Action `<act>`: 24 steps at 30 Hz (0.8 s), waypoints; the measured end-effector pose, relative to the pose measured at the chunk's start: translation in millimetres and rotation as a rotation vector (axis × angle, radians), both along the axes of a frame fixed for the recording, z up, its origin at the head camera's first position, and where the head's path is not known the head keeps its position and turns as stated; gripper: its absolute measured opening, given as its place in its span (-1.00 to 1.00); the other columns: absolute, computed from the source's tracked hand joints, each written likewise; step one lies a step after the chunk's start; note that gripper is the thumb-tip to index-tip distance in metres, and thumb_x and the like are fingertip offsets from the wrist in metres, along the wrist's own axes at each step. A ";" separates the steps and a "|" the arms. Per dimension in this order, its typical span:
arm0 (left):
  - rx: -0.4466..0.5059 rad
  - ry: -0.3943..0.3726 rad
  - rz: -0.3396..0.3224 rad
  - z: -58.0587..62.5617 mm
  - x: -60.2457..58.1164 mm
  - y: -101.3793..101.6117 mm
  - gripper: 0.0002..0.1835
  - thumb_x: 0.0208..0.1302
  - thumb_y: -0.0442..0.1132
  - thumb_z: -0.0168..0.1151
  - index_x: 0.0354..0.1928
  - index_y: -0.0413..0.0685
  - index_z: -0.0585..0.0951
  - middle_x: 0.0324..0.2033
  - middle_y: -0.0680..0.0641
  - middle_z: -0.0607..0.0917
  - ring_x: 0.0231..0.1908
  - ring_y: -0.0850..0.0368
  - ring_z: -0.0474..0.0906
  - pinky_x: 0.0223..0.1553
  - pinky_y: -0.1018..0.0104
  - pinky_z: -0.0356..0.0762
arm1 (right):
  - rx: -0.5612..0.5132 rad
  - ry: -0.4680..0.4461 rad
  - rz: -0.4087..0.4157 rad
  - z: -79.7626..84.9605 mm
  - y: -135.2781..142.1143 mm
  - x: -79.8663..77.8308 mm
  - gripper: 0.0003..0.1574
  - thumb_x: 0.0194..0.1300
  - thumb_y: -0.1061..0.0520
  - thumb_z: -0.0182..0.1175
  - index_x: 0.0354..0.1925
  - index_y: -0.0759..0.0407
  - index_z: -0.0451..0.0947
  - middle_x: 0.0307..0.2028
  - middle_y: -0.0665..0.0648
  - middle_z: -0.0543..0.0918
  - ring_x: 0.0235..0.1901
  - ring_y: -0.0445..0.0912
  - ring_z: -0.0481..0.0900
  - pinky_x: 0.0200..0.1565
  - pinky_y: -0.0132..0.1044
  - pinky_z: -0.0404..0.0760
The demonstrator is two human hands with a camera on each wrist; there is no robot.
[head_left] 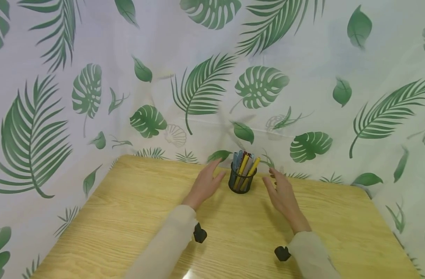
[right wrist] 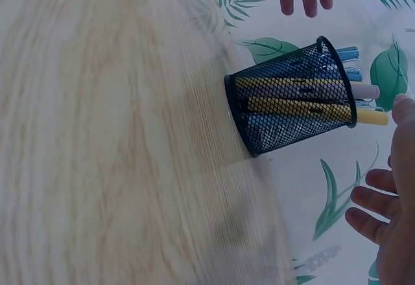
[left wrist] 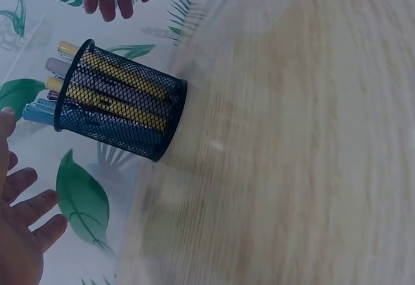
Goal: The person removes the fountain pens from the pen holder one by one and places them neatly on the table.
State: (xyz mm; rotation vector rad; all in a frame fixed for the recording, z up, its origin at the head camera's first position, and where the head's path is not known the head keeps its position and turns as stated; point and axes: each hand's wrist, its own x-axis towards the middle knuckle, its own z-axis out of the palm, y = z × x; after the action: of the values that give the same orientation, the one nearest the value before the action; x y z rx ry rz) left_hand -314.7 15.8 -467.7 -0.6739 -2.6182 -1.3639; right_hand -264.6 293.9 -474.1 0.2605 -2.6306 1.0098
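Observation:
A black mesh pen holder (head_left: pixel 241 185) stands upright near the back of the wooden table, filled with several pens and markers in yellow, blue, grey and red. To its left, apart from it, is my left hand (head_left: pixel 206 183), fingers extended. My right hand (head_left: pixel 283 195) is on the other side, also apart, with loosely bent fingers. The left wrist view shows the mesh holder (left wrist: pixel 120 100) between both hands, the left hand (left wrist: pixel 23 217) having spread fingers. From the right wrist, the holder (right wrist: pixel 292 97) appears beside the right hand (right wrist: pixel 389 201), which holds nothing.
The light wooden table (head_left: pixel 135 217) reaches back to a white curtain (head_left: pixel 205 89) printed with green leaves, which hangs behind and along the sides. Small black devices are worn at the left wrist (head_left: pixel 199 233) and the right wrist (head_left: pixel 282 253).

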 end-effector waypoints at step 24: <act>0.284 -0.246 -0.037 -21.4 -12.7 41.7 -0.33 0.64 0.02 0.00 0.62 -0.07 0.16 0.51 -0.21 0.31 0.44 -0.25 0.31 0.37 -0.08 0.42 | -0.192 -0.069 -0.008 -8.6 -33.5 -31.5 -0.26 0.67 -0.05 -0.03 0.54 0.39 0.15 0.33 0.43 0.47 0.26 0.28 0.50 0.23 0.18 0.54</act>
State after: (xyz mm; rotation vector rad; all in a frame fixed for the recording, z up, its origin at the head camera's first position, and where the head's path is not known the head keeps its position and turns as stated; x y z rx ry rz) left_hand -327.5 57.5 -489.2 -0.5472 -2.5160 -1.8920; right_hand -296.1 260.4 -482.8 0.1732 -2.5687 1.2797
